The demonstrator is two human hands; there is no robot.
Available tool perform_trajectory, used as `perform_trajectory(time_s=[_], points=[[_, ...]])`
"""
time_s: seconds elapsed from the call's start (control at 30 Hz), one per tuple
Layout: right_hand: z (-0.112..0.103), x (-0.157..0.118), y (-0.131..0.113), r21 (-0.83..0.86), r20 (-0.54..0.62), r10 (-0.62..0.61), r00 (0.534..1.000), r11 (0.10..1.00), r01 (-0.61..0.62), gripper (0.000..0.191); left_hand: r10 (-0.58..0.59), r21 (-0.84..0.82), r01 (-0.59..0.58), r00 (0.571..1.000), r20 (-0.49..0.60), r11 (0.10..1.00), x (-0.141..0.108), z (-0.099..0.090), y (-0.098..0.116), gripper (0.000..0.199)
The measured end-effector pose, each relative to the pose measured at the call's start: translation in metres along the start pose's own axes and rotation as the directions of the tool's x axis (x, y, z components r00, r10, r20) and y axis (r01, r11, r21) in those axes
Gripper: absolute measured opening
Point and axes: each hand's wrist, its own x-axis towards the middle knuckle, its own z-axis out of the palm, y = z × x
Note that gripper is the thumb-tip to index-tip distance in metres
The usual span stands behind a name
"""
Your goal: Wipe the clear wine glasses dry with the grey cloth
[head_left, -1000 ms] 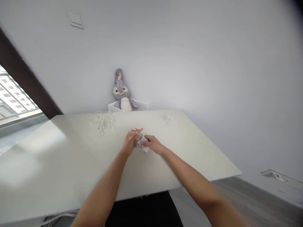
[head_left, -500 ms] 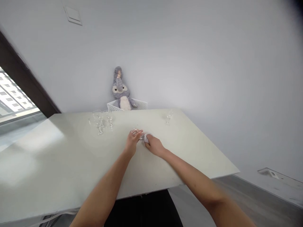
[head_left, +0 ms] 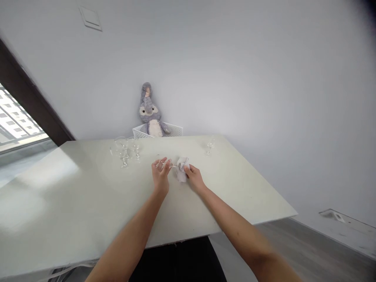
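Left hand (head_left: 161,178) has moved leftward, fingers gripping a glass (head_left: 170,163), right hand (head_left: 195,179) pinching a cloth (head_left: 182,172) in its fingers.

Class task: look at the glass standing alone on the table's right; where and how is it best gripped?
The lone glass is probably best taken by its stem, just below the bowl, from the near side: it stands upright, narrow between wider bowl and foot. The right hand, holding a cloth, is nearer.
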Motion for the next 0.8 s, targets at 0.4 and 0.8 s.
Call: perform_trajectory(time_s=[0.4, 0.8], points=[[0.013, -0.005, 0.008, 0.54, 0.259, 0.25, 0.933, 0.763, -0.354, 0.032, 0.254, 0.196, -0.295, 0.944, 0.211, 0.935, -0.013, 0.008, 0.009, 0.045], [-0.005, -0.018, -0.006, 0.095, 0.399, 0.018, 0.917, 0.994, -0.061, 0.033, 0.331, 0.46, -0.405, 0.914, 0.235, 0.79, 0.002, -0.008, 0.007, 0.053]])
